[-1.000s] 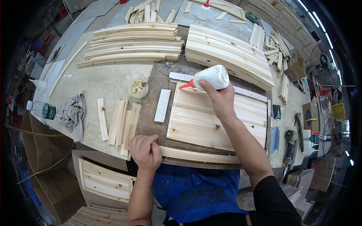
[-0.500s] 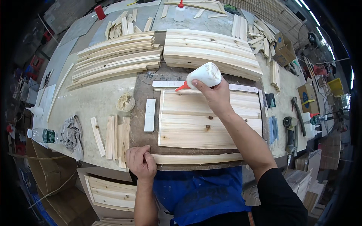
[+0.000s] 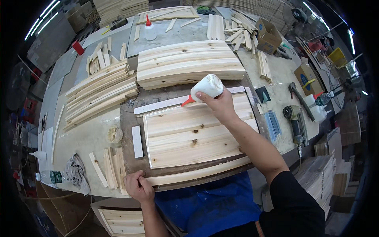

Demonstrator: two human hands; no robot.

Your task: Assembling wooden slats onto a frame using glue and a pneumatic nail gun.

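My right hand [image 3: 220, 106] is wrapped around a white glue bottle [image 3: 209, 86], tipped so that its red nozzle points down at the far edge of a knotty wooden panel [image 3: 177, 138]. A thin white line of glue follows the panel's left edge and part of its far edge. At the near edge of the table, my left hand [image 3: 139, 187] is closed at the left end of a long wood strip [image 3: 197, 173]; its fingertips are partly hidden. A pale straight bar [image 3: 162, 105] lies along the panel's far side, and a short white bar [image 3: 137, 141] to its left.
Stacked panels [image 3: 189, 63] stand behind the workpiece, with piled strips [image 3: 100, 94] on the left. Short wood pieces [image 3: 114, 168], a glue tub [image 3: 115, 134], a rag [image 3: 77, 173] and a water bottle [image 3: 51, 177] lie left. A power tool [image 3: 294, 118] lies right.
The view has turned, so the table appears tilted. My right hand has moved the bottle's nozzle a little rightward along the panel's far edge. My left hand stays at the strip's end.
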